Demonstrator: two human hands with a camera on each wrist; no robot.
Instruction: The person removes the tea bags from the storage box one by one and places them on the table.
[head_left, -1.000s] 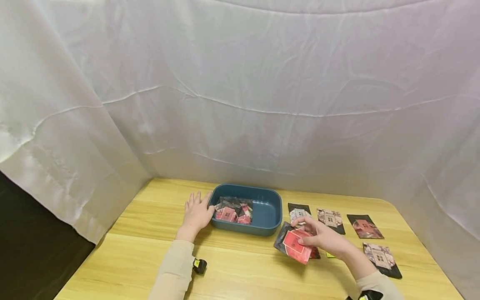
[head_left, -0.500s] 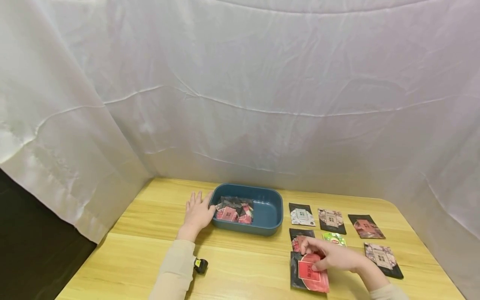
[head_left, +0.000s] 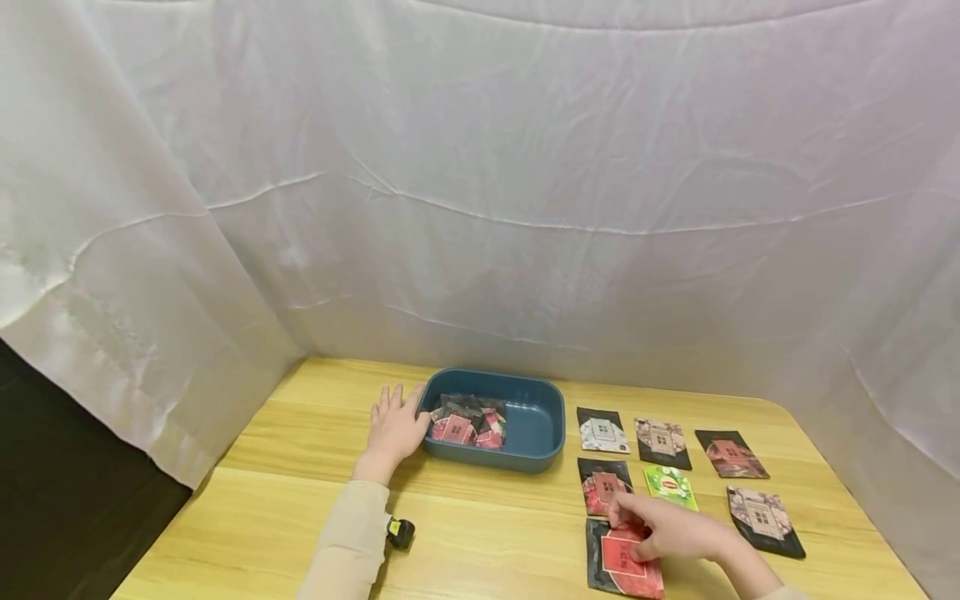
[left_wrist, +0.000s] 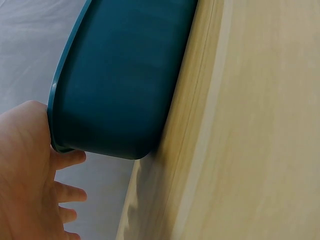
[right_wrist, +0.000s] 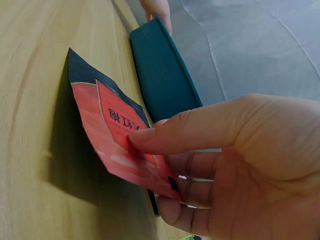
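Grip: right hand (head_left: 678, 532) nearly closed, red packet (head_left: 618, 552) pinched between thumb and fingers, tilted over the wood
Change: packet shifted slightly toward 6 o'clock, exposing more of the black-and-red packet (head_left: 597, 490) just before 12; probably being lined up beneath it
Packet: thin, flat, rectangular pouch
Bin (head_left: 536, 427): between 10 and 11, blue, smooth, round-cornered, glossy packets (head_left: 456, 428) heaped inside
Left hand (head_left: 393, 427): fingers spread, at bin's 9 o'clock rim
Table (head_left: 480, 533): pale, grained
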